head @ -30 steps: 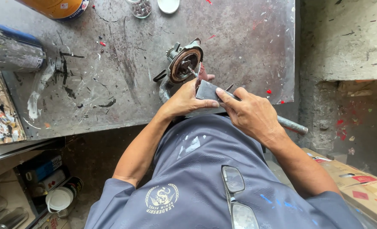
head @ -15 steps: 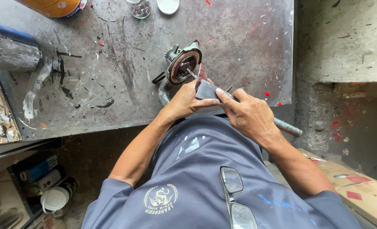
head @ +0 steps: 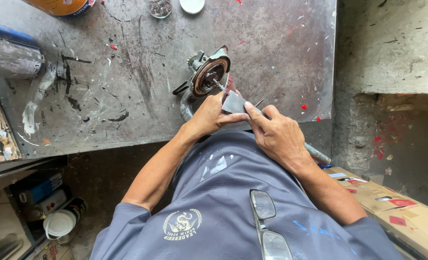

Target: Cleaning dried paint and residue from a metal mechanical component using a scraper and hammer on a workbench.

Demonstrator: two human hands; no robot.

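Scratched grey table (head: 141, 72) | left hand (head: 209, 115) and right hand (head: 276, 137) fingers clamped on flat metal blade (head: 234, 103) | round rusty machine part (head: 207, 77) just beyond fingertips

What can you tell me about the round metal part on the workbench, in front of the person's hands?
The round metal part is a grimy grey housing with a rusty brown ring around a dark, hollow centre. It is tilted, its open face turned toward the person. A small lug sticks out at its top and a dark curved piece at its lower left. It rests on the stained metal workbench. A thin tool tip reaches into its opening from the flat grey piece held by the left hand and right hand.
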